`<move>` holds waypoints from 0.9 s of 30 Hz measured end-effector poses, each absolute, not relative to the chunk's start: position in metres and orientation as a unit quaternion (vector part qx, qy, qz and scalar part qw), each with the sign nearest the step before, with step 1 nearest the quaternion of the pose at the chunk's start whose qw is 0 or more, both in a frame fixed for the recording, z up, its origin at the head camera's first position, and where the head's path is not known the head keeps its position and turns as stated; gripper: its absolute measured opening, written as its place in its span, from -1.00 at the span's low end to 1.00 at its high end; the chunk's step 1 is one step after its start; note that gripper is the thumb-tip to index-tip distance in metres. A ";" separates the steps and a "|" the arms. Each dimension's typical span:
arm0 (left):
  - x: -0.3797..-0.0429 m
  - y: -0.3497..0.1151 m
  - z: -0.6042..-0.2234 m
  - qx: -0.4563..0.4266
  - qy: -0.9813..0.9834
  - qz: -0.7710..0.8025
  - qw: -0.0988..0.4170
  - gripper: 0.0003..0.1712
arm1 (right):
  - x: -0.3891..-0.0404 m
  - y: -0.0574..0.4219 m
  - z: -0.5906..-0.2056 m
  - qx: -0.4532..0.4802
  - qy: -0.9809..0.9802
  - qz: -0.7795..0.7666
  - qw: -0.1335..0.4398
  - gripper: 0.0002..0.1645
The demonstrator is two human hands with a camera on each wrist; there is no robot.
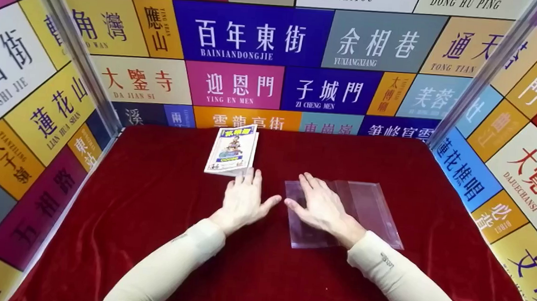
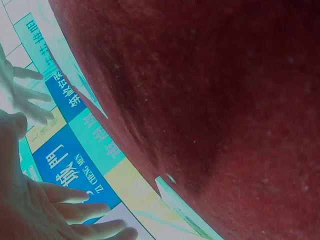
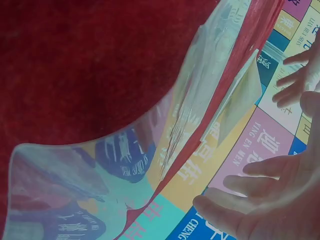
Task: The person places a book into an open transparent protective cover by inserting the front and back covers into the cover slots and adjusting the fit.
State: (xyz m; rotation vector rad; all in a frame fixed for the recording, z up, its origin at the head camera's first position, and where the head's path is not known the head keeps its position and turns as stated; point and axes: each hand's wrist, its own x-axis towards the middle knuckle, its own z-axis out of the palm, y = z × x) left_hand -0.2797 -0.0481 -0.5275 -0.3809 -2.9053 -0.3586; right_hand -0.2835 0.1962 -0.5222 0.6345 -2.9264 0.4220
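- We rest our left hand [image 1: 244, 200] flat on the dark red velvet tablecloth [image 1: 149, 236], fingers straight and holding nothing, fingertips just short of the small illustrated paperback booklet [image 1: 232, 149].
- Our right hand [image 1: 322, 206] lies open, palm down, on the left part of the clear rectangular plastic sleeve [image 1: 368, 209].
- The sleeve lies flat, right of the booklet.

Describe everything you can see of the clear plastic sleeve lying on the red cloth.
The clear rectangular plastic sleeve is thin, glossy and see-through, so the red velvety tablecloth shows through it. A faint fold or seam line runs across it near its far end. It lies flat, slightly angled, right of centre, apart from the small colourful paperback book to its left. The person's right hand rests flat on its left part, fingers straight. The right wrist view shows wall signs reflected in it.
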 end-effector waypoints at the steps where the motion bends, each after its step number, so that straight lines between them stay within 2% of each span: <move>1: -0.280 -0.048 -0.528 -0.129 -0.980 -0.118 0.094 0.11 | -0.284 0.196 -0.522 0.210 -0.966 0.140 0.056 0.13; 7: -0.280 -0.050 -0.528 -0.128 -0.981 -0.116 0.088 -0.11 | -0.286 0.191 -0.520 0.212 -0.966 0.142 0.050 0.09; 14: -0.279 -0.051 -0.529 -0.136 -0.978 -0.115 0.105 -0.23 | -0.287 0.186 -0.519 0.217 -0.964 0.143 0.060 0.01; 19: -0.280 -0.053 -0.530 -0.146 -0.975 -0.106 0.130 -0.48 | -0.289 0.183 -0.518 0.220 -0.962 0.147 0.066 -0.10; 22: -0.282 -0.054 -0.531 -0.141 -0.976 -0.110 0.124 -0.60 | -0.291 0.182 -0.517 0.221 -0.961 0.153 0.066 -0.16; 27: -0.283 -0.056 -0.532 -0.132 -0.977 -0.120 0.119 -0.66 | -0.295 0.181 -0.518 0.219 -0.959 0.167 0.064 -0.26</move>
